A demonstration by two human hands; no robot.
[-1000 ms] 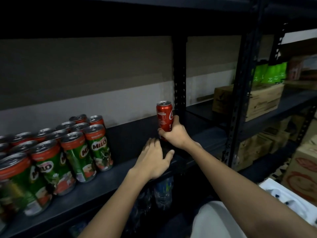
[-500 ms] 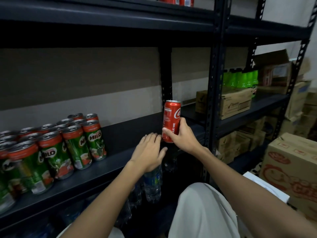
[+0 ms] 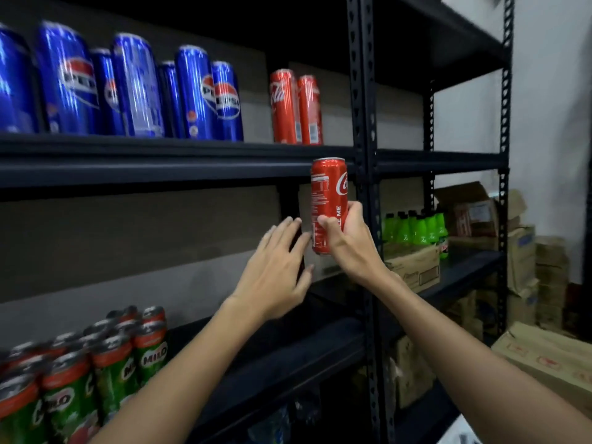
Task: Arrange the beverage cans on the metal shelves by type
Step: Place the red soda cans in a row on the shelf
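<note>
The right hand (image 3: 347, 241) has its fingers wrapped low around the red can (image 3: 328, 203), upright just below the upper shelf (image 3: 160, 155). Left hand (image 3: 277, 267) is spread, empty. Could easily clip the edge or knock over the red cans (image 3: 296, 107) up there.

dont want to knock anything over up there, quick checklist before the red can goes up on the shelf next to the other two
1. Grip: right hand wraps the lower half of the held red can, upright: ok.
2. Left hand open beside the can, holding nothing: ok.
3. Matching type: two red cans already stand on the upper shelf: ok.
4. Free room right of them, before the post: narrow, cannot tell.
5. Height: can top reaches only the shelf edge, not yet above it: not ok.
6. Blue Pepsi cans stand apart, left of the red ones: ok.
</note>
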